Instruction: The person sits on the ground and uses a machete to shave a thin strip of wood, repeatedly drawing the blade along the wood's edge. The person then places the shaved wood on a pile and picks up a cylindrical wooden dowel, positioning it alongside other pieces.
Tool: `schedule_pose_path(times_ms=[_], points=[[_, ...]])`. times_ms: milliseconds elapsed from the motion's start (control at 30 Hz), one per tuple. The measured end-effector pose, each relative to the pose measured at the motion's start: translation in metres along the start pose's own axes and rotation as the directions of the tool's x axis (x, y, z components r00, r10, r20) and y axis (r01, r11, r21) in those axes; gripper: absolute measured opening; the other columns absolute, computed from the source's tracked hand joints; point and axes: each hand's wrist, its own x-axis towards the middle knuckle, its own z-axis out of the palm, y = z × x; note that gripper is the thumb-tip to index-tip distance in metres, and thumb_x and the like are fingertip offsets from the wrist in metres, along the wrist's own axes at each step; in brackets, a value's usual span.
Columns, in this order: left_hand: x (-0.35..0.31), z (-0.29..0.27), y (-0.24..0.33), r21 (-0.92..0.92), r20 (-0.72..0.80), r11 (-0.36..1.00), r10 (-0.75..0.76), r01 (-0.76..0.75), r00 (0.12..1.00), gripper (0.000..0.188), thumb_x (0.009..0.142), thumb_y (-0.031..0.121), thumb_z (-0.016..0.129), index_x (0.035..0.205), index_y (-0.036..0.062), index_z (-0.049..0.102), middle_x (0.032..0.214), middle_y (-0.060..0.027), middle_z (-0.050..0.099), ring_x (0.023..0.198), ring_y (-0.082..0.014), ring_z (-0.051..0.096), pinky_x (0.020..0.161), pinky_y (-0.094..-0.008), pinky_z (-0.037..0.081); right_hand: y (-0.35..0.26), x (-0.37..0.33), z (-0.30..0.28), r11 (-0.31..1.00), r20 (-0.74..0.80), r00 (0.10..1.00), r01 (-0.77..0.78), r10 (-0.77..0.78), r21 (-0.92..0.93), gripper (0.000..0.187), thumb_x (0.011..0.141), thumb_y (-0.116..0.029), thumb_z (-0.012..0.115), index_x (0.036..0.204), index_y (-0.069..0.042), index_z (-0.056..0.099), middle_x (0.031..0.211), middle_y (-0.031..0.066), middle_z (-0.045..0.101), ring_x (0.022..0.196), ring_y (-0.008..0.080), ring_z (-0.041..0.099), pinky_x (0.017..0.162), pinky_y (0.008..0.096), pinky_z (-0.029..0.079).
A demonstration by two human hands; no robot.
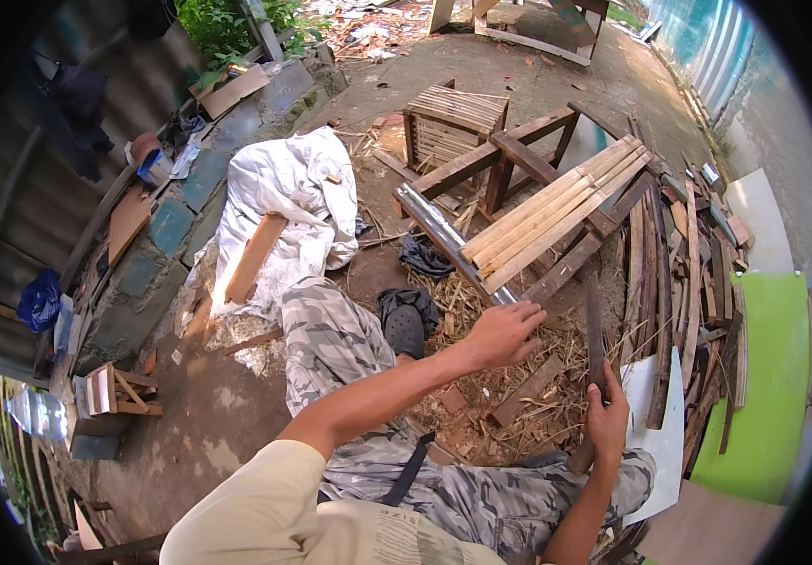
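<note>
My right hand (pixel 607 419) is closed around a long dark machete (pixel 595 325), its blade pointing away from me and a wooden end showing below the palm. Beside the near end of several pale bamboo slats (pixel 557 215), my left hand (pixel 508 334) hovers with loosely bent fingers apart and nothing visible in them. The slats lie side by side on a dark wooden frame (pixel 538 160). A shiny metal-faced bar (pixel 444 231) runs under their near ends, close to my left fingertips; I cannot tell whether they touch it.
Wood shavings (pixel 557 400) and scraps cover the ground before me. Long dark strips (pixel 646 273) are piled at right, near a green panel (pixel 755 377). A white cloth (pixel 298 188) with a wooden board (pixel 257 256) lies at left. A slatted stool (pixel 453 122) stands beyond.
</note>
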Motion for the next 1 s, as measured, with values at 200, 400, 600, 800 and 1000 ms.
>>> schedule_pose_path(times_ms=[200,400,600,800,1000], points=[[0.005,0.03,-0.005,0.331,0.297,0.889,0.222,-0.318,0.929,0.07,0.094,0.052,0.054,0.149,0.0098,0.041,0.143,-0.0139,0.052,0.141,-0.0338,0.039,0.114,-0.0418,0.036,0.02,0.005,-0.011,0.991,0.016,0.998,0.067,-0.066,-0.115,0.049,0.092,-0.01,0.06,0.141,-0.003,0.052,0.113,0.0223,0.067,0.095,0.0283,0.065,0.084,0.0363,0.05],[0.07,-0.009,-0.052,0.14,-0.322,0.986,0.127,-0.085,0.938,0.045,0.089,0.034,0.066,0.125,0.0081,0.06,0.12,-0.0153,0.063,0.113,-0.0332,0.059,0.098,-0.0445,0.045,0.014,-0.007,-0.013,0.954,-0.06,0.975,0.195,-0.214,-0.228,0.05,0.091,-0.01,0.061,0.14,-0.006,0.053,0.094,0.0266,0.068,0.082,0.0339,0.068,0.079,0.0401,0.051],[0.147,-0.016,-0.164,-0.233,-0.035,0.842,-0.508,0.487,0.861,0.086,0.077,0.048,0.077,0.139,-0.0027,0.047,0.134,-0.0241,0.057,0.121,-0.0353,0.057,0.105,-0.0448,0.043,0.028,-0.004,-0.013,0.946,-0.087,0.97,0.197,-0.225,-0.256,0.049,0.091,-0.011,0.062,0.139,-0.005,0.053,0.094,0.0273,0.068,0.079,0.0344,0.068,0.076,0.0388,0.052],[0.158,-0.03,-0.205,-0.472,0.359,0.679,-0.434,0.562,0.826,0.095,0.062,0.037,0.091,0.136,-0.0058,0.051,0.128,-0.0206,0.061,0.116,-0.0299,0.061,0.098,-0.0402,0.048,0.015,-0.02,-0.018,0.959,-0.074,0.992,0.08,-0.103,-0.272,0.049,0.09,-0.013,0.063,0.139,-0.008,0.055,0.098,0.0282,0.068,0.086,0.0372,0.069,0.079,0.0391,0.052],[0.158,-0.024,-0.212,-0.512,0.505,0.543,-0.437,0.666,0.745,0.094,0.061,0.032,0.093,0.138,-0.0031,0.051,0.128,-0.0197,0.061,0.115,-0.0303,0.061,0.093,-0.0397,0.051,0.014,-0.026,-0.022,0.961,-0.106,0.994,0.003,-0.033,-0.275,0.05,0.09,-0.013,0.064,0.139,-0.008,0.055,0.099,0.0263,0.069,0.086,0.035,0.07,0.078,0.0394,0.053]])
